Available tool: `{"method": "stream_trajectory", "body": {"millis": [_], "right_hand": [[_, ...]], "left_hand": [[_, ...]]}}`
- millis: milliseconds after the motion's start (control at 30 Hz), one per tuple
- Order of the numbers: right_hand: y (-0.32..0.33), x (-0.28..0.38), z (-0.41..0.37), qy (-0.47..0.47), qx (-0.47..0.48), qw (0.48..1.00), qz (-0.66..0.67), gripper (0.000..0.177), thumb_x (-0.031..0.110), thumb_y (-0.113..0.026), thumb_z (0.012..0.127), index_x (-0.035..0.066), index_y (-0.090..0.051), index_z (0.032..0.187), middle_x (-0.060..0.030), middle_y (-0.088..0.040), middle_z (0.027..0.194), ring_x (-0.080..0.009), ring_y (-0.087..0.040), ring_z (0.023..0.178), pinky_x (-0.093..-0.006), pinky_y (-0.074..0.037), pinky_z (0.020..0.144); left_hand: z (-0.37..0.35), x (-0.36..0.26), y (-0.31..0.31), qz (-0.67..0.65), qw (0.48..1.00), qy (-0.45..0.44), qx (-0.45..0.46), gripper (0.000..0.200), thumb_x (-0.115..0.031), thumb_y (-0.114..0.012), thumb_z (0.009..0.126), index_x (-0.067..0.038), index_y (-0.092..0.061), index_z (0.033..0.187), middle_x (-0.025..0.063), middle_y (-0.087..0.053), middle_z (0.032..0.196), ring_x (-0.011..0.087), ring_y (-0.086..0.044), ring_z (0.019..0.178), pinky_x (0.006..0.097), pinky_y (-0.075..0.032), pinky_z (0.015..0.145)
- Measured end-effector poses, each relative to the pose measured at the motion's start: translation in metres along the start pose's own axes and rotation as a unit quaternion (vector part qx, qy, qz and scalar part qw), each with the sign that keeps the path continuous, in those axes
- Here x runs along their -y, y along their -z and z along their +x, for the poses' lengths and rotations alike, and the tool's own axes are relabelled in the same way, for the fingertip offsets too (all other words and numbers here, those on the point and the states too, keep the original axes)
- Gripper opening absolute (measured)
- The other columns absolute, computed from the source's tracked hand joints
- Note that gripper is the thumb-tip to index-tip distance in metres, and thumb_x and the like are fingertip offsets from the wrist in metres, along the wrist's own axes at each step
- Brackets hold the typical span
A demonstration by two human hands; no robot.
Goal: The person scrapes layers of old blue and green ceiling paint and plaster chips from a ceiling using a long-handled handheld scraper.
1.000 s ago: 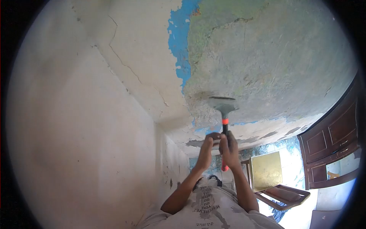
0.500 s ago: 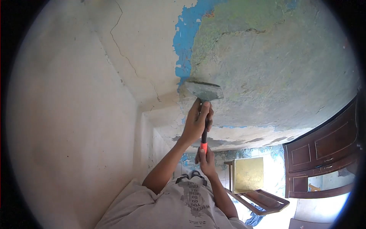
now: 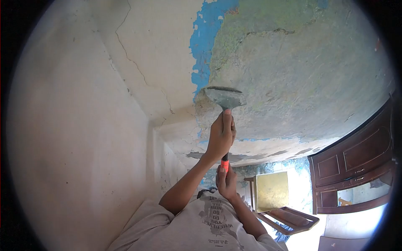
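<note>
Both my hands grip a long-handled wall scraper [image 3: 228, 99], its wide, dusty metal blade turned up against the wall. My left hand [image 3: 222, 134] is closed round the dark upper handle just below the blade, thumb pointing along it. Lower down, my right hand [image 3: 227, 183] is wrapped round the red-orange end of the handle. The blade lies over bare grey-green plaster [image 3: 289, 79], its left corner near the lower end of a ragged strip of blue paint [image 3: 203, 46]. Cream paint [image 3: 163, 46] with a thin crack covers the wall left of the strip.
An adjoining pale wall [image 3: 83, 146] stands close on my left. At lower right are a wooden chair [image 3: 272, 192] with a yellowish seat and a dark wooden cabinet [image 3: 351, 163]. Blue cloth [image 3: 281, 237] lies by the chair.
The blade has tilted slightly, showing more of its top edge. My left hand now covers more of the dark handle, and my right hand sits a little lower.
</note>
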State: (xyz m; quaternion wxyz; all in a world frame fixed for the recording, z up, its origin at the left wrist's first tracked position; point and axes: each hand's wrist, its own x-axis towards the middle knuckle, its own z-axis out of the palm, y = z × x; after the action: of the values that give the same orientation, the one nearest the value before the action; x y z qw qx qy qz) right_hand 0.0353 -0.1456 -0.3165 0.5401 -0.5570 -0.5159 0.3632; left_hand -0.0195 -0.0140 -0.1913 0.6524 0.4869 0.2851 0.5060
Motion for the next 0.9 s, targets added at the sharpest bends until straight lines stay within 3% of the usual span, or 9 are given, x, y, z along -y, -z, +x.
{"method": "stream_trajectory", "body": {"millis": [167, 267, 467, 567, 900], "right_hand": [[-0.003, 0.009, 0.001, -0.002, 0.003, 1.000, -0.005, 0.029, 0.025, -0.046, 0.104, -0.002, -0.054, 0.101, -0.0077, -0.055, 0.058, -0.0158, -0.057, 0.050, -0.0329, -0.044, 0.049], [-0.013, -0.001, -0.002, -0.004, -0.001, 1.000, -0.001, 0.028, 0.025, -0.047, 0.104, -0.002, -0.054, 0.101, -0.0075, -0.055, 0.057, -0.0163, -0.058, 0.049, -0.0327, -0.044, 0.049], [-0.017, 0.018, -0.002, -0.005, 0.005, 1.000, 0.016, 0.032, 0.028, -0.046, 0.105, -0.003, -0.053, 0.102, -0.0058, -0.054, 0.056, -0.0145, -0.056, 0.049, -0.0323, -0.043, 0.048], [-0.022, 0.006, -0.002, -0.009, 0.002, 1.000, 0.013, 0.034, 0.030, -0.045, 0.106, -0.003, -0.053, 0.101, -0.0048, -0.053, 0.056, -0.0129, -0.055, 0.050, -0.0321, -0.043, 0.048], [-0.020, 0.001, -0.008, -0.026, 0.010, 0.999, 0.032, 0.037, 0.033, -0.044, 0.106, -0.002, -0.053, 0.100, -0.0061, -0.054, 0.057, -0.0130, -0.055, 0.050, -0.0325, -0.042, 0.048]], "left_hand": [[0.001, -0.016, 0.000, 0.001, 1.000, -0.010, -0.001, 0.048, -0.055, -0.036, 0.106, -0.012, -0.039, 0.084, -0.0053, -0.031, 0.056, 0.0046, -0.027, 0.040, 0.0251, -0.021, 0.037], [-0.002, 0.006, 0.011, 0.024, 1.000, -0.020, 0.006, 0.048, -0.054, -0.037, 0.106, -0.011, -0.039, 0.084, -0.0044, -0.033, 0.057, 0.0045, -0.029, 0.040, 0.0251, -0.022, 0.037], [-0.001, -0.033, -0.002, 0.029, 1.000, 0.003, -0.011, 0.047, -0.051, -0.035, 0.107, -0.011, -0.039, 0.083, -0.0042, -0.033, 0.056, 0.0050, -0.029, 0.039, 0.0252, -0.025, 0.036], [0.002, 0.001, 0.012, 0.082, 0.995, -0.047, -0.005, 0.047, -0.051, -0.036, 0.107, -0.011, -0.039, 0.083, -0.0045, -0.032, 0.056, 0.0051, -0.029, 0.039, 0.0250, -0.024, 0.036], [0.000, -0.003, 0.010, 0.068, 0.997, -0.025, -0.006, 0.048, -0.053, -0.037, 0.107, -0.012, -0.038, 0.082, -0.0060, -0.029, 0.055, 0.0034, -0.026, 0.040, 0.0242, -0.021, 0.037]]}}
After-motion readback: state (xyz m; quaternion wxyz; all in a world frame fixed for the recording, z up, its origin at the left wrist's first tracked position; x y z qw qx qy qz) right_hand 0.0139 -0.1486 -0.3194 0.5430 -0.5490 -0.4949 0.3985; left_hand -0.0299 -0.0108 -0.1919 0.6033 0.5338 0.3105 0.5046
